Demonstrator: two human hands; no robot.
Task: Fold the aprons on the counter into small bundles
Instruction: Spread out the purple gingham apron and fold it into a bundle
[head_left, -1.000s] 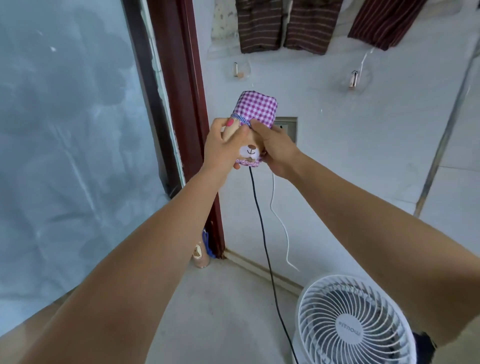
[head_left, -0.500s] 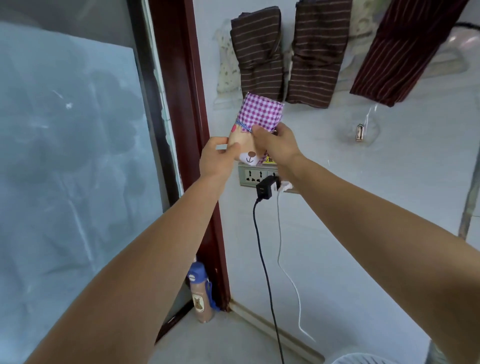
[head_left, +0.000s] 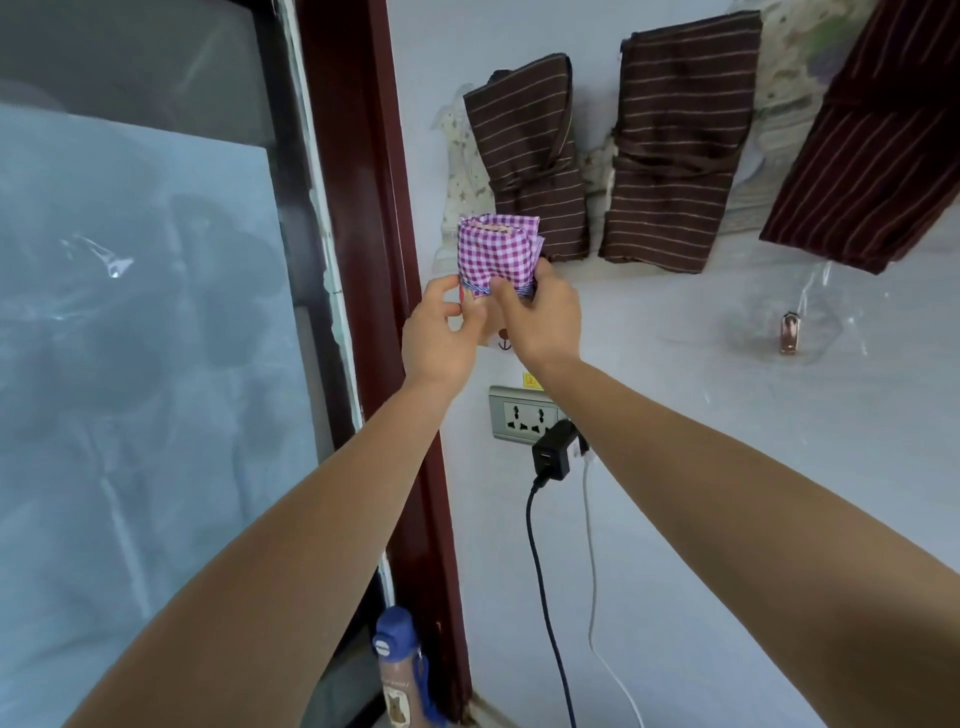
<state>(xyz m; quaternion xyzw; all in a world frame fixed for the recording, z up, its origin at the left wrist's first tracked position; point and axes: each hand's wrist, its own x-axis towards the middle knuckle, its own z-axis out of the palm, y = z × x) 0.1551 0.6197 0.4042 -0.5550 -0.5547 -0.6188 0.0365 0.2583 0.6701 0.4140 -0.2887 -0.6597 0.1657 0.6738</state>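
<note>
A purple-and-white checked apron bundle (head_left: 496, 254) is held up against the white wall, just left of the hanging striped bundles. My left hand (head_left: 439, 340) pinches its lower left edge at a blue band. My right hand (head_left: 540, 317) grips its lower right side, fingers curled over the cloth. A bear-face print shows between the two hands. Two brown striped apron bundles (head_left: 535, 156) (head_left: 675, 140) hang on the wall above and to the right. A dark red striped apron (head_left: 878, 135) hangs at the far right.
A dark red door frame (head_left: 374, 208) and a glass pane (head_left: 145, 364) stand to the left. Below the hands are a wall socket (head_left: 522, 415) with a black charger (head_left: 553, 452) and cables. A blue-capped bottle (head_left: 400, 670) stands on the floor. A metal hook (head_left: 789, 332) sits on the wall at the right.
Both hands have carried the checked bundle up the wall to beside the brown striped bundles. The camera view tilted upward, so the fan dropped out of sight.
</note>
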